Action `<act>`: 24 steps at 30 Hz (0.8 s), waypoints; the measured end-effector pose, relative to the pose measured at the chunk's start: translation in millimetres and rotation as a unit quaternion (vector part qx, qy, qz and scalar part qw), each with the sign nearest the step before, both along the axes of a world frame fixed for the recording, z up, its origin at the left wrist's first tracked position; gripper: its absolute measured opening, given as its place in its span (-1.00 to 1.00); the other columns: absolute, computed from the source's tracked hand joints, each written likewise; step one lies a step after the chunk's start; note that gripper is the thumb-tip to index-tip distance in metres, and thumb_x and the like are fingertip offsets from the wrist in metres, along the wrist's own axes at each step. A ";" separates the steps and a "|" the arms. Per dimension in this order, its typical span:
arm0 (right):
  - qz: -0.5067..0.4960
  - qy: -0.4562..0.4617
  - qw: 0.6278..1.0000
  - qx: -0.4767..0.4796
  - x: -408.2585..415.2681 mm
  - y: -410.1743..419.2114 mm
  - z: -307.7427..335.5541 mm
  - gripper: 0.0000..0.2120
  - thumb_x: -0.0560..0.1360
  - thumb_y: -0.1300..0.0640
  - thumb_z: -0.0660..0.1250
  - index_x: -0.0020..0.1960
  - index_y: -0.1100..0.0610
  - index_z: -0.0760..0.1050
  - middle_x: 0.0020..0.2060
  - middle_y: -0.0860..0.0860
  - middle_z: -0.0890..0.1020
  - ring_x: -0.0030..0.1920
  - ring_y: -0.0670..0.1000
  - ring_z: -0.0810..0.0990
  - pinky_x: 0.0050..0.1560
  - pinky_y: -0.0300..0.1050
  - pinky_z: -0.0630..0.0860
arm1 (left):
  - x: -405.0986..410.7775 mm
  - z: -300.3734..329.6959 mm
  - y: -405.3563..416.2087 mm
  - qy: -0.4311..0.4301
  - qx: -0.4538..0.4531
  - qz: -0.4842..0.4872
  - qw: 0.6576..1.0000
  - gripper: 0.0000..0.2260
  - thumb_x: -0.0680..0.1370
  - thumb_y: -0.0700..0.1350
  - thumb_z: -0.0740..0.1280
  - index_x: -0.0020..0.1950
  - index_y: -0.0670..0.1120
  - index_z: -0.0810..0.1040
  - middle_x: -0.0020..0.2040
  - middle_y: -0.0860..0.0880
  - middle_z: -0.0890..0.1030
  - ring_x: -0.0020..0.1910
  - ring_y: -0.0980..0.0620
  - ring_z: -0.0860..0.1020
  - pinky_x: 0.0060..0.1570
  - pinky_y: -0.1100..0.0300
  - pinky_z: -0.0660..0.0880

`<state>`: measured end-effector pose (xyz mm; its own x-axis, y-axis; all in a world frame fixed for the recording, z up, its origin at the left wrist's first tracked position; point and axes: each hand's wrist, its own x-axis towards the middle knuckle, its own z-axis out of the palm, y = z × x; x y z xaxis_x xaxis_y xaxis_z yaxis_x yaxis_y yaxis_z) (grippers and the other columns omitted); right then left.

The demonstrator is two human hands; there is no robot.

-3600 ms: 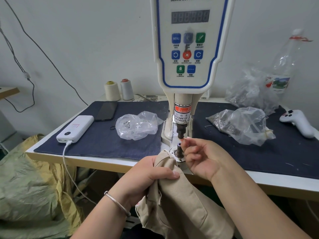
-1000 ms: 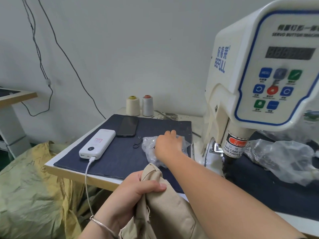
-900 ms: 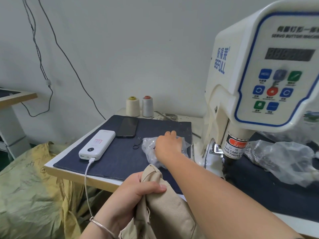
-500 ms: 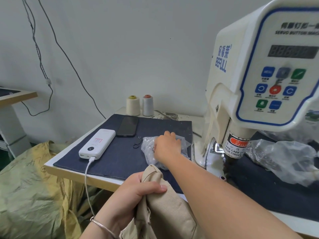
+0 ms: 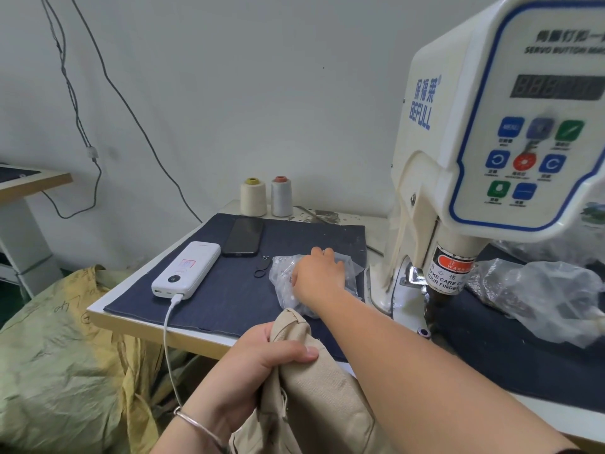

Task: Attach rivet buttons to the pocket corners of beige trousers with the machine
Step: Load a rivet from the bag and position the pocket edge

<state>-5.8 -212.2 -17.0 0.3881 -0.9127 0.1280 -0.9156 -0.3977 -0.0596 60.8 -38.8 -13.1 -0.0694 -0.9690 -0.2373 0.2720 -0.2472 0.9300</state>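
Head view: left hand (image 5: pixel 252 365) grips trousers (image 5: pixel 314 388); two thread cones (image 5: pixel 266 196).

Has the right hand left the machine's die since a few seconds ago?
Yes. The right hand went left from the machine to the plastic bag.

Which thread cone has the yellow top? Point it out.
The cream cone, left of the two by the wall; the grey-white cone beside it has a pinkish-red top.

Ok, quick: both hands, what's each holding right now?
Left hand: grips the beige trousers.
Right hand: on the clear plastic bag, fingers hidden; grip cannot be told.
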 end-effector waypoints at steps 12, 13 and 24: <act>-0.016 -0.042 0.999 0.008 1.2 2.4 -2.3 -0.73 0.54 0.11 0.25 0.21 -0.04 0.57 0.25 0.04 0.43 0.30 0.12 0.31 0.19 0.03 0.31 | -0.1 -1.4 -2.4 0.003 -0.002 -0.007 1.000 -0.84 0.28 -0.25 0.50 -0.18 -0.21 0.64 -0.19 -0.27 0.64 -0.26 -0.12 0.64 -0.26 0.13 0.57; -0.019 -0.045 0.999 0.006 1.5 2.8 -2.2 -0.73 0.54 0.11 0.26 0.21 -0.04 0.57 0.25 0.04 0.43 0.30 0.12 0.32 0.19 0.03 0.31 | -0.1 -1.4 -2.6 0.005 0.000 -0.008 1.000 -0.81 0.28 -0.26 0.50 -0.15 -0.24 0.63 -0.18 -0.29 0.65 -0.25 -0.14 0.64 -0.25 0.13 0.58; -0.024 -0.069 0.996 -0.052 -3.5 6.4 3.8 -0.78 0.54 0.10 0.25 0.13 -0.01 0.60 0.16 0.03 0.46 0.21 0.09 0.36 0.06 -0.04 0.32 | 1.1 -5.4 -1.8 -0.006 0.008 0.006 1.000 -0.68 0.26 -0.23 0.52 -0.05 -0.27 0.56 -0.15 -0.30 0.61 -0.20 -0.15 0.60 -0.19 0.11 0.57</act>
